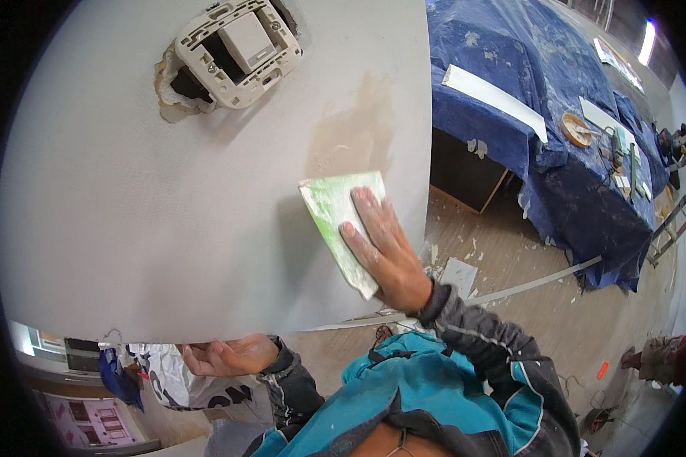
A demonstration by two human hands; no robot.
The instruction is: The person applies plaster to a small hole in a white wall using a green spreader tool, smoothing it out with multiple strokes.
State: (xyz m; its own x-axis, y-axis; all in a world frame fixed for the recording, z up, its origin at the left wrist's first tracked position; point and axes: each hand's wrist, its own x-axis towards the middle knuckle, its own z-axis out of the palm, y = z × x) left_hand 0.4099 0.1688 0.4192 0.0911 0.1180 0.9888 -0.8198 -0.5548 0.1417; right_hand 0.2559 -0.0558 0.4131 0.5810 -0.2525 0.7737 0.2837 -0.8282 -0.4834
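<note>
My right hand (389, 255) presses a flat, roughly rectangular green sheet (343, 206), like sandpaper coated in white dust, against the pale wall (168, 206). Its fingers lie along the sheet, and white powder covers their tips. Just above the sheet is a beige-brown patch (351, 137) on the wall. Low on the left, by the wall's lower edge, my left hand (232, 356) is palm up with fingers loosely curled and nothing visible in it. An uncovered light switch (240, 53) sits at the upper left, its cut-out showing ragged edges.
On the right, blue sheeting (503, 46) drapes a table holding white strips (495, 99), a round tub (576, 131) and tools. Scraps and a long pale strip (545, 286) lie on the wooden floor. A ladder and another person's leg (667, 358) are at far right; a white bag (194, 377) stands lower left.
</note>
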